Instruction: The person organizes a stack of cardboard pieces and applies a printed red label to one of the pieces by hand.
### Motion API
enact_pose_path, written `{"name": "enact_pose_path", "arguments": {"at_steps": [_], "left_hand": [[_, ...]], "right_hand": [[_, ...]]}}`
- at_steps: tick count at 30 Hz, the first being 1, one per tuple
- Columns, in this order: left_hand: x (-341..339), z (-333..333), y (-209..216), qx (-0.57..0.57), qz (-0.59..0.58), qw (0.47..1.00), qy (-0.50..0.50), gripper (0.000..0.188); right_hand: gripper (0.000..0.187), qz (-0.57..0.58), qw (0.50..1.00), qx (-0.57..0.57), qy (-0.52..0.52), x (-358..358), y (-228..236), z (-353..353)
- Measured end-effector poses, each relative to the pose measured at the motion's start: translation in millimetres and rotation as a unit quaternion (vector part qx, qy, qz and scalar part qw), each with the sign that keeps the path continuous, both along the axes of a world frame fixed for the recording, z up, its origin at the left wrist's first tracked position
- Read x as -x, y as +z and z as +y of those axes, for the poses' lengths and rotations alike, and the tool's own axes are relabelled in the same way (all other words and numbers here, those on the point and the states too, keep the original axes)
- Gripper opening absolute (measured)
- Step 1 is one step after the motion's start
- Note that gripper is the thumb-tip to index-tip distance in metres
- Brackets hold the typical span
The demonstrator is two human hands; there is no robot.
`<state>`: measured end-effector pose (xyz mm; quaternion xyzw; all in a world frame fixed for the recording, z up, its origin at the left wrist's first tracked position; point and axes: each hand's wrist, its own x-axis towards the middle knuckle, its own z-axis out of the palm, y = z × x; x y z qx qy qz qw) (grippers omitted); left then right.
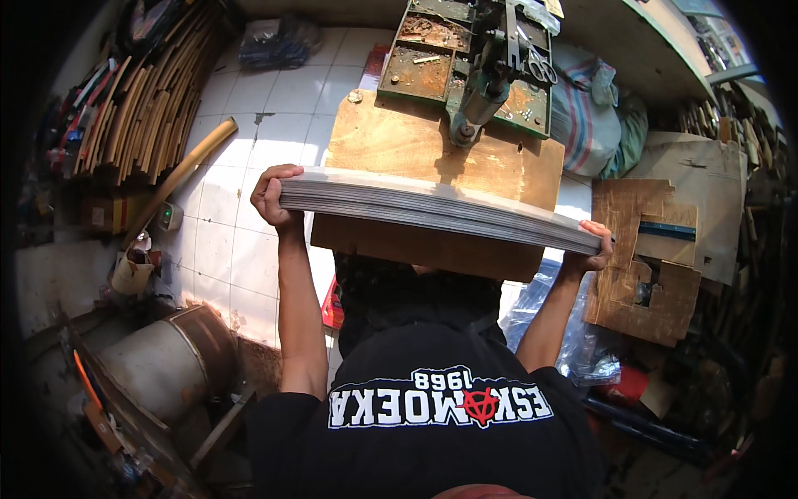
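A thick stack of long, thin flat sheets (440, 208) with grey layered edges spans the space in front of my body. My left hand (276, 196) is closed round its left end, fingers curled over the top edge. At the lower, right end, my right hand (595, 246) grips the stack in the same way. The sheets tilt down to the right and cover part of a wooden work board (357, 137). Beyond them, a green-black bench machine (482, 104) with an upright metal column stands at the board's far side. What the sheets are made of, I cannot tell.
Compartment trays (420, 73) with small metal bits flank the machine, and scissors (540, 66) hang near it. Cardboard sheets (137, 100) lean at far left beside a curved tan pole (183, 175). A metal drum (158, 358) lies lower left. Cut brown board (615, 291) and clear plastic (573, 333) lie right.
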<state>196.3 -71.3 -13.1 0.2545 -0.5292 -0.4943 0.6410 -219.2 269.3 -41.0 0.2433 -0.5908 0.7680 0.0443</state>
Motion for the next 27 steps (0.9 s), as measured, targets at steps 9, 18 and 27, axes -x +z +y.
{"name": "enact_pose_path", "arguments": {"at_steps": [9,18,27], "left_hand": [[-70.7,85.6,69.3,0.134,0.008,0.991,-0.012,0.027],[-89.2,113.5,65.0,0.073,-0.037,0.996,-0.044,0.027],[-70.8,117.8,66.2,0.096,-0.018,0.994,-0.050,0.028]], "right_hand": [[0.031,-0.003,0.980,0.140,0.144,-60.7,73.0,78.0],[0.031,0.013,0.975,0.076,0.207,-63.9,79.3,115.5],[0.033,0.044,0.976,0.070,0.200,-57.3,81.2,138.6]]}}
